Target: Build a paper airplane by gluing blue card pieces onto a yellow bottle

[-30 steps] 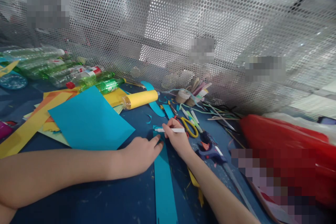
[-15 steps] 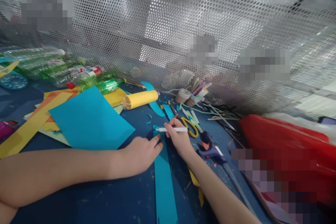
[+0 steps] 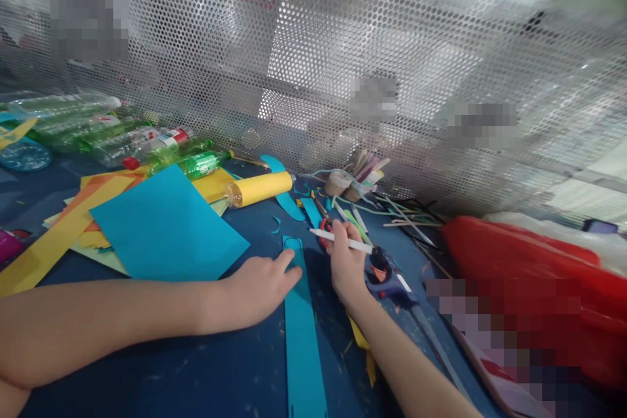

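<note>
My left hand [image 3: 262, 287] lies on the upper part of a long blue paper strip [image 3: 304, 339], fingers stretched out and pressing it to the table. A dark curved line [image 3: 292, 240] is drawn at the strip's far end. In my right hand [image 3: 347, 271] is a white marker [image 3: 360, 246], its dark tip pointing left and held off the paper, right of the strip. Just behind that hand, a red scissor handle [image 3: 322, 235] is partly hidden. A dark blue glue gun [image 3: 394, 287] rests to the right of my right wrist.
A large blue sheet [image 3: 171, 228] covers yellow and orange papers at left. Behind it lie several plastic bottles [image 3: 166, 140] and a yellow-wrapped bottle [image 3: 262, 188]. Cups of markers [image 3: 340, 181] stand by a perforated metal screen [image 3: 313, 32]. A red bag [image 3: 519, 261] fills the right side.
My right hand has lifted the marker off the strip's end and moved right, uncovering the drawn curve. My left hand stays on the strip, its fingers slightly more spread.
</note>
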Motion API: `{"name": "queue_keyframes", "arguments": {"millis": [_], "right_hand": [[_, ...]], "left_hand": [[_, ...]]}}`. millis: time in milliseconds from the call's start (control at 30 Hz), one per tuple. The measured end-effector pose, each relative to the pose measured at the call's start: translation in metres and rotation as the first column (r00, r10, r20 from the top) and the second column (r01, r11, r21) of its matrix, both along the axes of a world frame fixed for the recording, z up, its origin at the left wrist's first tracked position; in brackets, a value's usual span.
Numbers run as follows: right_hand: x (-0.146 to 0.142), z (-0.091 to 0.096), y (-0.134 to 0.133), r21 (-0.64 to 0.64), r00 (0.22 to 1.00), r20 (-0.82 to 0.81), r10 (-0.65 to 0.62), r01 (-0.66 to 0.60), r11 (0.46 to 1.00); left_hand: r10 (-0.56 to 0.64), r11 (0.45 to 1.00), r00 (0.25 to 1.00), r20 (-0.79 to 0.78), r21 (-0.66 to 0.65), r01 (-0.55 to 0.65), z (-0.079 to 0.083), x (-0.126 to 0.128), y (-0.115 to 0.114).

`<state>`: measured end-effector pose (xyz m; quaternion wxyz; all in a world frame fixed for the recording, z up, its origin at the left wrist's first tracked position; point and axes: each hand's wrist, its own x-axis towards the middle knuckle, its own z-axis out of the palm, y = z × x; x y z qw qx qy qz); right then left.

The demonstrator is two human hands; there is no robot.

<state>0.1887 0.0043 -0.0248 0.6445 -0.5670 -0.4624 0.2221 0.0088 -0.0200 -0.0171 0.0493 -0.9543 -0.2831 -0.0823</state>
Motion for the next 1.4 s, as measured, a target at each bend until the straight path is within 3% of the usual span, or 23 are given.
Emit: {"name": "queue_keyframes", "arguments": {"millis": [133, 233, 333, 467, 733, 1067, 1233, 1400], "right_hand": [[0.004, 0.003, 0.004, 0.036, 0.998, -0.066, 0.02, -0.017, 0.999], [0.004, 0.006, 0.004, 0.085, 0.969, -0.185, 0.161, -0.147, 0.985], [0.0, 0.008, 0.002, 0.072, 0.918, -0.263, 0.297, -0.288, 0.955], [-0.004, 0.007, 0.0, 0.029, 0.902, -0.233, 0.364, -0.368, 0.929], [-0.003, 0.004, 0.002, 0.037, 0.92, -0.191, 0.343, -0.342, 0.939], [-0.007, 0.008, 0.0, -0.078, 0.925, -0.127, 0.358, -0.369, 0.926], [-0.005, 0.011, 0.0, -0.078, 0.934, -0.094, 0.345, -0.352, 0.933], [-0.006, 0.015, -0.004, -0.082, 0.877, -0.239, 0.416, -0.445, 0.892]], "left_hand": [[0.069, 0.963, 0.95, 0.303, -0.268, 0.015, 0.012, -0.002, 0.022], [0.214, 0.878, 0.859, 0.466, -0.476, 0.039, 0.014, -0.007, 0.044], [0.283, 0.814, 0.806, 0.52, -0.574, 0.084, 0.006, -0.01, 0.059], [0.249, 0.788, 0.779, 0.576, -0.588, 0.182, -0.004, -0.008, 0.064], [0.181, 0.748, 0.756, 0.629, -0.587, 0.309, -0.007, -0.007, 0.063], [0.187, 0.752, 0.747, 0.638, -0.582, 0.31, -0.007, -0.008, 0.06], [0.203, 0.804, 0.758, 0.62, -0.547, 0.232, -0.006, -0.01, 0.062], [0.243, 0.831, 0.719, 0.652, -0.522, 0.192, -0.005, -0.01, 0.065]]}}
